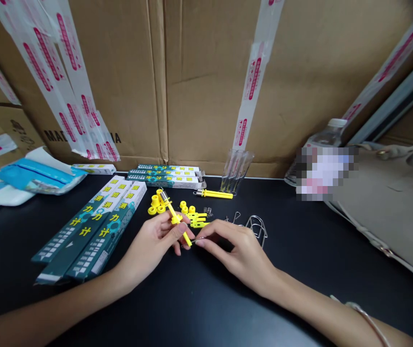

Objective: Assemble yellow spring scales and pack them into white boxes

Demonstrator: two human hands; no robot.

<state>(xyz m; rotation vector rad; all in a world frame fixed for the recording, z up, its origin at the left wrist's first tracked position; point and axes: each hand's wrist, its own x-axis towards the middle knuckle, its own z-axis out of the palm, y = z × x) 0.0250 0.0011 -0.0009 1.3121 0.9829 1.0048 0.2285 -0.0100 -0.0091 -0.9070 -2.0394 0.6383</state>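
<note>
My left hand is closed around a yellow spring scale rod, which tilts with its spring end up and away from me. Close to the rod's lower tip, my right hand pinches a thin metal wire piece, perhaps a hook; its far end is partly hidden. Just beyond my fingers lie flat yellow plastic pieces, small springs and yellow caps. Bent wire hooks rest beyond my right hand. Another yellow rod with a spring lies farther back.
Printed narrow boxes lie at left, with more boxes behind. Clear plastic tubes stand against the large cardboard box. A bottle and a beige bag are at right, a blue packet at left.
</note>
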